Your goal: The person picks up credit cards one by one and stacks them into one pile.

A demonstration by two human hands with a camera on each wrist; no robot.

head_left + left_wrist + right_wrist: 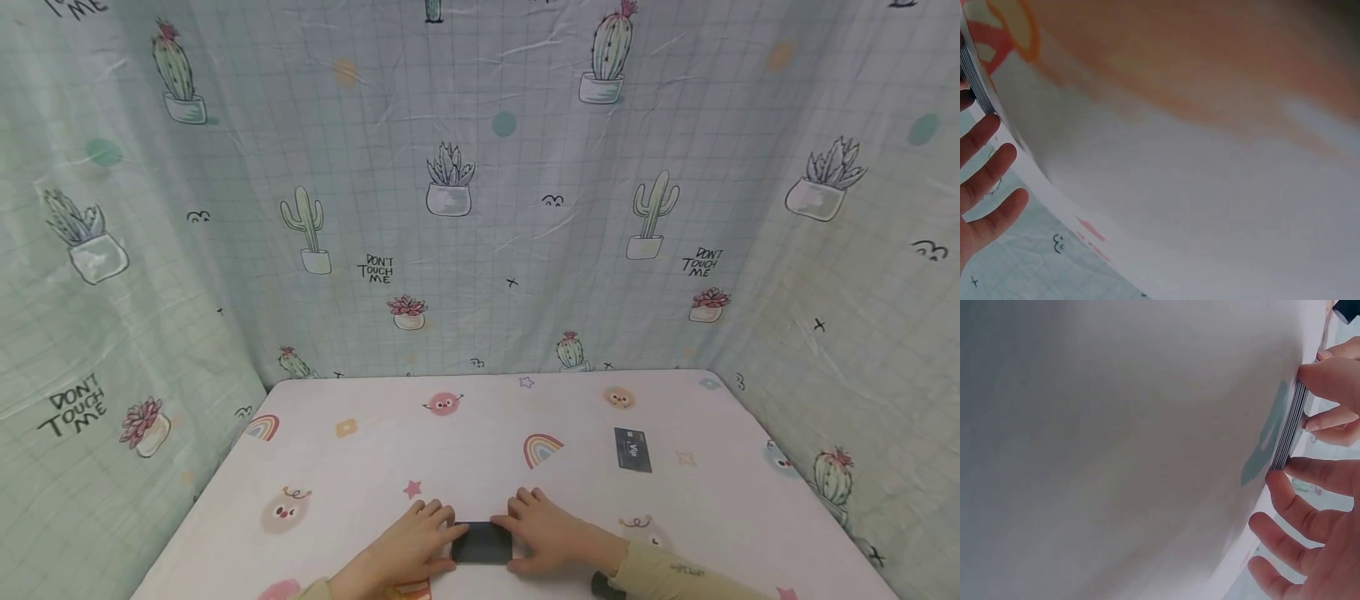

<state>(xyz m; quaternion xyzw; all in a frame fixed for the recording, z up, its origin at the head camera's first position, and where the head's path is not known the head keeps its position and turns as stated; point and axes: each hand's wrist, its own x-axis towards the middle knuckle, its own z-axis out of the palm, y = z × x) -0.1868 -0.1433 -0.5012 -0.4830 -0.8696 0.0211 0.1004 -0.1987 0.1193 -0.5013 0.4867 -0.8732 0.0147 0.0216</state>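
Observation:
A stack of dark cards lies flat near the front of the table, its long sides running left to right. My left hand grips the stack's left end between thumb and fingers. At the right end my right hand holds it the same way. The right wrist view shows the layered edge of the cards, with thumb and index finger of the right hand at one corner and its other fingers spread. In the left wrist view, the layered edge shows above the left hand's spread fingers.
A dark card marked "Vip" lies apart on the table, behind and right of the hands. The white tabletop carries printed rainbows, stars and smiling faces. Cactus-print cloth hangs behind and at both sides. A black device shows at the right wrist.

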